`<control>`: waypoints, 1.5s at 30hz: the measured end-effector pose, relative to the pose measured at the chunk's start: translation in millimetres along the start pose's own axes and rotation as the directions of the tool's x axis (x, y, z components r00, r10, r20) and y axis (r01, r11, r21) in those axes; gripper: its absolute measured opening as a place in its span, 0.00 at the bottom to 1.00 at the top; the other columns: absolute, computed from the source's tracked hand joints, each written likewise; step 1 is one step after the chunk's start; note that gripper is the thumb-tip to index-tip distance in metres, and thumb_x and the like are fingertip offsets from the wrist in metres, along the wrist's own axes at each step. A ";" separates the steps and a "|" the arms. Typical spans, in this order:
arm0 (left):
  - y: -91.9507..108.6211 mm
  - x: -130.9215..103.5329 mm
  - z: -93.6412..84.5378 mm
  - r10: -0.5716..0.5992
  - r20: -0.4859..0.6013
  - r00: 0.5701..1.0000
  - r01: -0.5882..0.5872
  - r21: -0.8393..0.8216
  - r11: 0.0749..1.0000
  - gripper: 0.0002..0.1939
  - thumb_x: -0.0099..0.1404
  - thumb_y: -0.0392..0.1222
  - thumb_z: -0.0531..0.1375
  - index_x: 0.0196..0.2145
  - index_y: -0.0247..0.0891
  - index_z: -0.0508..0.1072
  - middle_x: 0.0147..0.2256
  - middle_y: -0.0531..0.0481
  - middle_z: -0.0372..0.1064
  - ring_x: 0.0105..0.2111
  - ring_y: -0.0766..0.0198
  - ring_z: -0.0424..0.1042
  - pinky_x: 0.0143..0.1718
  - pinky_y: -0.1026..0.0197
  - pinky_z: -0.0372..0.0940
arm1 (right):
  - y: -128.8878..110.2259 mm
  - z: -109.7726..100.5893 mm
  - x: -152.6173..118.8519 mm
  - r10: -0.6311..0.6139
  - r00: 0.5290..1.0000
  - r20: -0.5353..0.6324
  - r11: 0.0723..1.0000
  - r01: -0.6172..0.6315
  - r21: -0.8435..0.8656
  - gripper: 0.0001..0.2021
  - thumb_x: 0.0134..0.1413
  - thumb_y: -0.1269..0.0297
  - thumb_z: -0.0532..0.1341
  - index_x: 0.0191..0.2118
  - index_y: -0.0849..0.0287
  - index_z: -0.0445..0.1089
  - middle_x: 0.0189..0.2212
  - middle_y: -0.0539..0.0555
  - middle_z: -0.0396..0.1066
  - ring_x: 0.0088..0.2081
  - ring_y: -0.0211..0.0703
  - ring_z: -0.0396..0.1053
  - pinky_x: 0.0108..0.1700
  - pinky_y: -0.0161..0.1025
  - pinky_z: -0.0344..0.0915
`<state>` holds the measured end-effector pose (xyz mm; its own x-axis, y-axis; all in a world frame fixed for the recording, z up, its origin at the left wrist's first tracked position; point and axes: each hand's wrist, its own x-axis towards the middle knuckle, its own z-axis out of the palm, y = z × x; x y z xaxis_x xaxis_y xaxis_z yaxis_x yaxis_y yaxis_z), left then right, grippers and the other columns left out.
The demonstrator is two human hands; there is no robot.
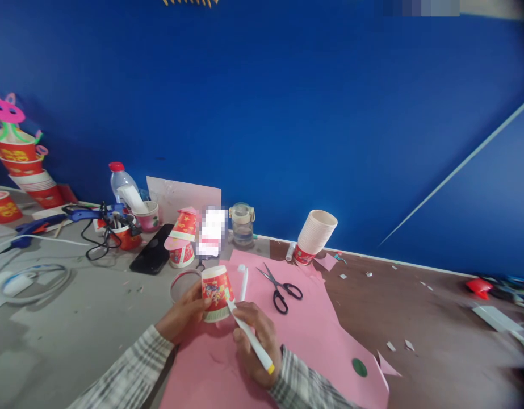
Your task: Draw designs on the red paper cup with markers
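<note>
My left hand (pixel 185 313) is wrapped round the side of a red printed paper cup (pixel 214 288), which is tilted with its narrow end up. In my right hand (pixel 262 325) is a white marker (pixel 252 339) with a yellow end. Its other end meets the cup's right side near the rim; the tip itself is too small to make out. Both hands are above a large pink paper sheet (pixel 313 346). Just behind the cup lies another slim white piece (pixel 243 284), possibly a cap or pen. Black-handled scissors (pixel 279 288) rest open to the right.
Behind stand a stack of paper cups (pixel 316 232), a lidded jar (pixel 243 224), a lit phone (pixel 211 233) and two decorated cups (pixel 183 241). A black phone (pixel 152 250), cables (pixel 36 284) and a glue gun (pixel 40 224) are left. Paper scraps (pixel 390 345) lie right.
</note>
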<state>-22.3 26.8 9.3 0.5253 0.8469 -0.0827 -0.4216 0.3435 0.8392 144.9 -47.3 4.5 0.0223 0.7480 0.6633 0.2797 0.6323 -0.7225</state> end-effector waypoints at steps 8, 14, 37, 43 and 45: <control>-1.3 -1.0 -1.2 0.012 0.023 1.000 -0.012 0.029 1.000 0.32 0.45 0.42 0.67 0.48 0.39 0.63 0.36 0.46 0.71 0.37 0.53 0.70 0.37 0.54 0.65 | -3.1 -0.9 4.5 -0.033 0.997 0.069 0.999 0.033 0.004 0.13 0.50 0.73 0.59 0.43 0.54 0.67 0.27 0.53 0.79 0.35 0.52 0.71 0.41 0.45 0.68; -2.8 0.1 -3.9 0.002 0.034 0.999 -0.003 0.039 0.999 0.31 0.45 0.42 0.67 0.47 0.39 0.63 0.36 0.47 0.71 0.37 0.54 0.70 0.37 0.53 0.65 | -2.4 0.8 3.5 -0.015 0.997 0.076 1.000 0.013 0.024 0.13 0.50 0.74 0.58 0.42 0.54 0.67 0.27 0.53 0.78 0.33 0.51 0.71 0.38 0.44 0.69; -4.3 1.0 -4.7 0.032 0.013 0.999 -0.034 0.124 0.992 0.30 0.44 0.43 0.68 0.45 0.40 0.65 0.37 0.47 0.71 0.38 0.52 0.69 0.37 0.55 0.65 | -2.4 2.0 5.4 -0.033 0.997 0.066 0.999 0.033 -0.007 0.11 0.49 0.73 0.59 0.40 0.55 0.69 0.29 0.55 0.72 0.31 0.51 0.70 0.35 0.45 0.69; -4.1 1.3 -5.0 0.034 0.012 0.999 -0.035 0.133 0.990 0.32 0.43 0.42 0.69 0.46 0.40 0.64 0.38 0.46 0.71 0.40 0.51 0.68 0.38 0.55 0.65 | -3.2 1.0 6.1 -0.024 0.998 0.063 0.999 0.022 0.022 0.10 0.50 0.71 0.58 0.40 0.56 0.69 0.29 0.54 0.72 0.31 0.50 0.70 0.35 0.44 0.68; -3.7 1.1 -4.1 0.026 0.007 1.000 -0.027 0.109 0.994 0.32 0.43 0.43 0.69 0.46 0.39 0.65 0.38 0.46 0.71 0.40 0.50 0.68 0.39 0.53 0.65 | -2.6 0.4 5.5 0.012 1.000 0.023 0.999 -0.013 0.036 0.09 0.51 0.68 0.58 0.40 0.56 0.69 0.28 0.54 0.71 0.30 0.50 0.70 0.33 0.43 0.68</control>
<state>-23.1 28.1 3.8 0.5190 0.8529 -0.0569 -0.3528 0.2743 0.8946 144.0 -44.9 10.0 0.0032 0.7600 0.6499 0.2446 0.6296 -0.7374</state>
